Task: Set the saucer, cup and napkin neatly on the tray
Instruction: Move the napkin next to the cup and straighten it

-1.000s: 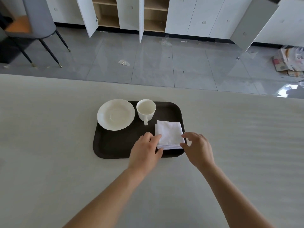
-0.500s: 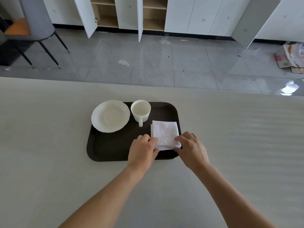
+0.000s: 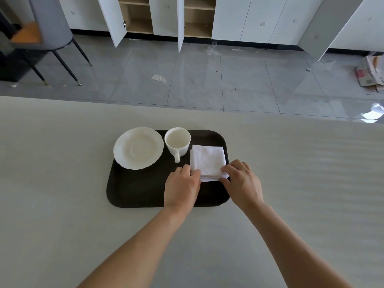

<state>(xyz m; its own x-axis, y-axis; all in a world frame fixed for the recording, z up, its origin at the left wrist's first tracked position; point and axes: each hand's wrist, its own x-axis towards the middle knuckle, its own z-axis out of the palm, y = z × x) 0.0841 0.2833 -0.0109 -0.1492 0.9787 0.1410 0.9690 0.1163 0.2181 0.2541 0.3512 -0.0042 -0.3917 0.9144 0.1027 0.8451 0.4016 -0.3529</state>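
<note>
Napkin [image 3: 208, 161] lies at centre frame on the tray's [image 3: 141, 192] right side, just above both hands. We have our left hand [image 3: 182, 187] at its lower-left corner and our right hand [image 3: 242, 180] at its lower-right — fingers pinching the edges. We count 1 saucer [image 3: 138, 148], 1 cup [image 3: 177, 141], 1 napkin — all on 1 tray.

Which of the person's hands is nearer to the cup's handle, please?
Left. The left hand sits just below the handle of the cup, fingertips at the napkin's near-left corner. The right hand is farther, at the napkin's near-right corner.
</note>
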